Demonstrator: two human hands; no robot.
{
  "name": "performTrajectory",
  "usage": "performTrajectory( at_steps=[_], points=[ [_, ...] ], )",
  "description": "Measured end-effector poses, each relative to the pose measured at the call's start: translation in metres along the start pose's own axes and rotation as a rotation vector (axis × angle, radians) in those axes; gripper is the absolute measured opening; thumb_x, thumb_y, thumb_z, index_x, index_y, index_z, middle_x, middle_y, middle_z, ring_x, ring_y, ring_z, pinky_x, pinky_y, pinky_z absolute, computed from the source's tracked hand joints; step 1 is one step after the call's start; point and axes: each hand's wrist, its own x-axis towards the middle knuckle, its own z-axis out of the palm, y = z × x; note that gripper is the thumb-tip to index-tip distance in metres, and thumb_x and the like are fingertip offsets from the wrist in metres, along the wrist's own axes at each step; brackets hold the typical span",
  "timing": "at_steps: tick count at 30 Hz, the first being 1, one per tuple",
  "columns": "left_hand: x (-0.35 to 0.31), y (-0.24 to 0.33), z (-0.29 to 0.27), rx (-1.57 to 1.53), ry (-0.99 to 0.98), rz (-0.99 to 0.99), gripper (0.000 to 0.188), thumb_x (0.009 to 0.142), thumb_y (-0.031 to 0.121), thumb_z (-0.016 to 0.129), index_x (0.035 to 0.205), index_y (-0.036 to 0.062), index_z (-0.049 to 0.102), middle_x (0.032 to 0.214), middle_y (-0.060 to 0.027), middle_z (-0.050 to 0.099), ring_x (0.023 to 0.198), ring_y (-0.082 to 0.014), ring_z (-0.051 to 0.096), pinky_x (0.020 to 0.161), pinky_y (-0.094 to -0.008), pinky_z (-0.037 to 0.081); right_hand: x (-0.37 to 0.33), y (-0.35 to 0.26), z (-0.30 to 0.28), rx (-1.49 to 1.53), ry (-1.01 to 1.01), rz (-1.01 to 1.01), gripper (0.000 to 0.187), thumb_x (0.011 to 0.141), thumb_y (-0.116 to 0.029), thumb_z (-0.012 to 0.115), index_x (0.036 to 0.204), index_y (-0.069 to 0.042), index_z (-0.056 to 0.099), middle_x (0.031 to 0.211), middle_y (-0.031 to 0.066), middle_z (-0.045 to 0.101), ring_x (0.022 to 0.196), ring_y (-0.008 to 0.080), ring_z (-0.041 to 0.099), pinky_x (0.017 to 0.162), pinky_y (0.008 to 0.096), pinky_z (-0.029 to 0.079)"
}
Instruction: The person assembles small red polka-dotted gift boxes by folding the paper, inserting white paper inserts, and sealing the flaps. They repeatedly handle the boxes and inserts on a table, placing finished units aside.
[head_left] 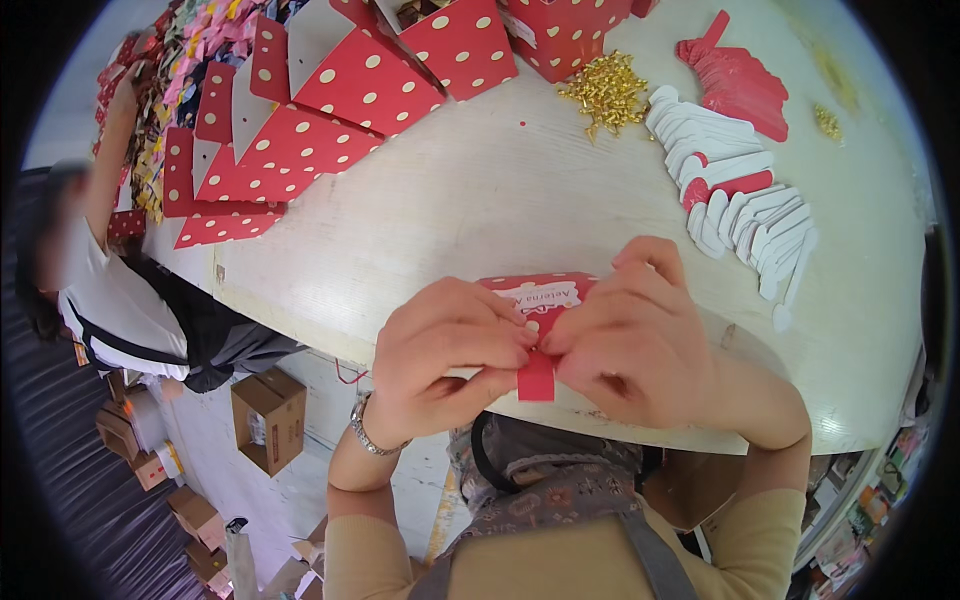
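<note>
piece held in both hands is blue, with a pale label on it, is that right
Not blue: the head view shows the piece is red. It is indeed held in both the left hand and the right hand, with a pale label on it.

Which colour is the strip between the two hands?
The strip is red; it shows best in the head view.

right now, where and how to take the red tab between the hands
Probably take the red tab at its free lower end, from the near side: that end juts uncovered past the left hand and right hand, which crowd its top.
</note>
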Motion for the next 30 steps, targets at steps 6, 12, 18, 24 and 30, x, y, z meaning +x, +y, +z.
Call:
performTrajectory(
  at_steps=[6,12,18,24,30],
  points=[
    [-0.010,0.005,0.028,-0.245,0.319,-0.191,0.029,0.074,-0.007,0.072,0.094,0.0026,0.054,0.091,-0.0066,0.063,0.087,-0.0125,0.061,0.083,-0.0312,0.051,0.009,-0.009,-0.003,0.073,-0.020,0.141,0.030,0.069,-0.001,0.075,0.090,-0.011,0.056,0.077,-0.0016,0.058,0.068,0.0183,0.053,0.079,0.0356,0.035],
    [-0.017,0.020,0.034,-0.010,0.366,-0.230,0.026,0.077,-0.006,0.071,0.096,0.0032,0.057,0.085,-0.0042,0.061,0.080,-0.0121,0.062,0.071,-0.0246,0.051,0.001,-0.014,-0.001,0.155,-0.044,0.268,0.028,0.071,0.001,0.074,0.092,-0.009,0.057,0.084,0.0005,0.060,0.071,0.0183,0.054,0.083,0.0326,0.041],
    [-0.020,0.021,0.040,0.388,0.394,0.049,0.020,0.074,-0.006,0.070,0.086,0.0036,0.058,0.084,-0.0110,0.059,0.065,-0.0221,0.059,0.054,-0.0273,0.050,-0.007,-0.017,0.011,0.022,0.052,0.245,0.024,0.074,0.007,0.070,0.091,-0.004,0.057,0.084,0.0036,0.059,0.077,0.0125,0.053,0.064,0.0211,0.048],
    [-0.019,0.041,0.021,0.217,0.184,-0.073,0.039,0.074,0.006,0.076,0.107,0.0028,0.056,0.102,-0.0106,0.062,0.101,-0.0222,0.060,0.083,-0.0329,0.049,-0.003,-0.036,-0.025,0.305,-0.135,0.646,0.027,0.070,-0.002,0.078,0.094,-0.004,0.065,0.081,0.0054,0.061,0.070,0.0105,0.057,0.061,0.0263,0.047],
    [-0.032,-0.006,-0.163,1.468,0.788,-0.094,0.045,0.066,0.025,0.083,0.102,0.0051,0.063,0.132,-0.0160,0.048,0.126,-0.0367,0.039,0.105,-0.0439,0.032,-0.039,-0.076,-0.152,0.048,-0.575,0.304,0.023,0.070,-0.008,0.077,0.092,-0.003,0.069,0.094,0.0088,0.068,0.077,0.0194,0.059,0.071,0.0310,0.048]
  ],
)
